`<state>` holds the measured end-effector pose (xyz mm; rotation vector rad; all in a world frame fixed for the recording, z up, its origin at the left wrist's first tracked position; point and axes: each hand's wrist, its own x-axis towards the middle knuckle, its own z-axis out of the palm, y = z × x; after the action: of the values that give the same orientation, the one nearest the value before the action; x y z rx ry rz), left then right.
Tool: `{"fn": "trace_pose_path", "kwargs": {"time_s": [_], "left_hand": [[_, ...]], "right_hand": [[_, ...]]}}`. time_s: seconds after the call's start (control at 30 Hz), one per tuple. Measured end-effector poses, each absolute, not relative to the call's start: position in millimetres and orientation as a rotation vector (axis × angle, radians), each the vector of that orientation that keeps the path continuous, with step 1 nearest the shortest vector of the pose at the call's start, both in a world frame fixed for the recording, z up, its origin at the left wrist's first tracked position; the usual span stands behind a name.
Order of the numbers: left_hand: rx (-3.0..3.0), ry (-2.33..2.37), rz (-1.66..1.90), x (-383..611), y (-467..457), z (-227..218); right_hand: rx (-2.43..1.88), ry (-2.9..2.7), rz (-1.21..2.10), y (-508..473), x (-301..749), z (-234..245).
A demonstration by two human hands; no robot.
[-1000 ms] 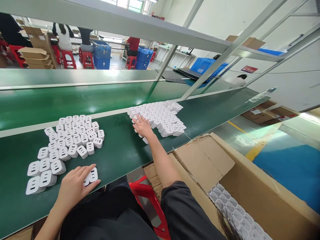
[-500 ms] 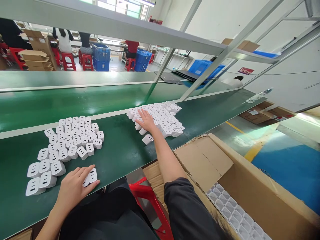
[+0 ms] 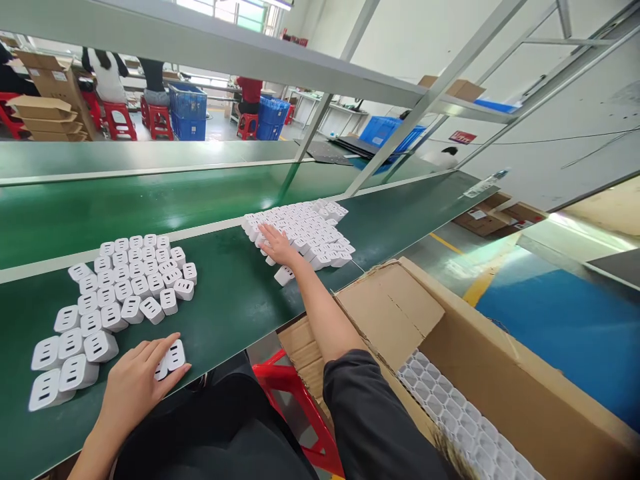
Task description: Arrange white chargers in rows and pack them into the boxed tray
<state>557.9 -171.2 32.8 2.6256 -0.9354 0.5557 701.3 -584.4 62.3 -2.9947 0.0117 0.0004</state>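
My left hand (image 3: 136, 379) is wrapped around a pair of white USB chargers (image 3: 175, 355) at the near edge of the green work surface (image 3: 220, 300). Thumb and fingers close on them from either side. Farther off, my right hand (image 3: 279, 247) lies with stretched fingers over the left edge of a dense block of white chargers (image 3: 313, 227). Its fingertips seem to touch their tops. One loose charger (image 3: 284, 275) sits just below that hand. On the left, a looser group of chargers (image 3: 123, 291) stands with slotted faces up.
An open cardboard box (image 3: 505, 363) at my right holds a white cell tray (image 3: 450, 407). A red stool (image 3: 295, 387) is below the surface edge. Metal frame posts (image 3: 390, 150) rise behind the chargers. Seated people and blue crates (image 3: 189, 110) are in the background.
The view has shifted, so most things appear farther left. My right hand stays at the charger block, its fingers slightly closer together. My left hand keeps hold of the two chargers.
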Motion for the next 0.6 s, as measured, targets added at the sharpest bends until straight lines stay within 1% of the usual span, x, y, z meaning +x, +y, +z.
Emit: {"fn": "trace_pose_path", "kwargs": {"time_s": [0.13,0.23,0.37,0.47,0.6], "left_hand": [[2.627,-0.952,0.549,558,-171,33],[2.627,-0.94,0.546,558,-171,32],[2.613,-0.928,0.558,558,-172,31],[2.611,-0.938,0.544,559,-171,29],[2.612,-0.947,0.572,559,-169,27]], "right_hand": [[-3.001,0.115,0.028,-597,673,90],[-3.007,0.22,0.204,-605,649,100],[-3.006,0.326,0.426,-610,634,98],[-3.017,0.49,0.403,-613,641,92],[-2.992,0.726,0.232,-617,658,87]]}}
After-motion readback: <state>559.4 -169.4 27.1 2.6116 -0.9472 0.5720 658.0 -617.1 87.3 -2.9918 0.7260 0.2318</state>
